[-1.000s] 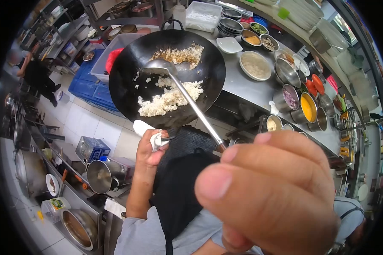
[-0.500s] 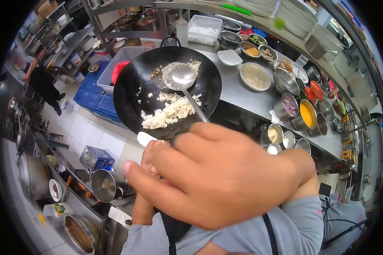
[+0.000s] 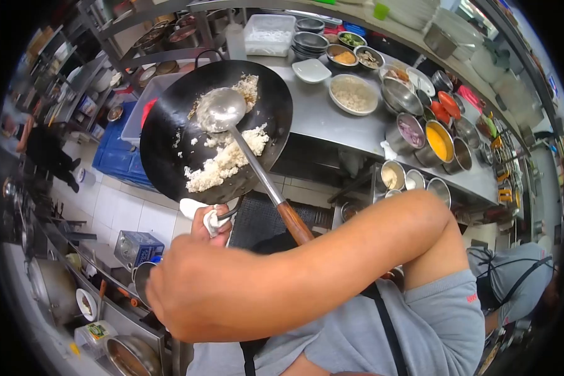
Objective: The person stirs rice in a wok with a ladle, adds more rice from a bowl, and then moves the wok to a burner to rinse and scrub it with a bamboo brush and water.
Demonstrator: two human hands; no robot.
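Observation:
A black wok point(image 3: 163, 135) is tilted toward me, with white fried rice point(image 3: 216, 166) spread across its bowl. My left hand point(image 3: 205, 222) grips the wok's handle through a folded white cloth point(image 3: 194, 207). A large steel ladle point(image 3: 221, 111) rests in the wok on the rice; its wooden grip points back toward me, its end hidden behind my forearm. My right hand point(image 3: 197, 285) is close to the camera, in front of my left wrist and off the ladle. Its fingers bend downward, slightly blurred, with the tips out of sight.
Right of the wok, a steel counter point(image 3: 307, 116) bears a bowl of pale food point(image 3: 354, 95), a pot of yellow liquid point(image 3: 440, 141) and chopped purple onion point(image 3: 409, 133). Lower left stand a blue-labelled tin point(image 3: 135, 247) and pots. One person point(image 3: 47, 153) stands far left, another point(image 3: 514, 276) at right.
My right hand has swung left and down, uncovering the ladle's handle and its wooden grip. The view has shifted, so the wok appears further left. My left hand still grips the handle.

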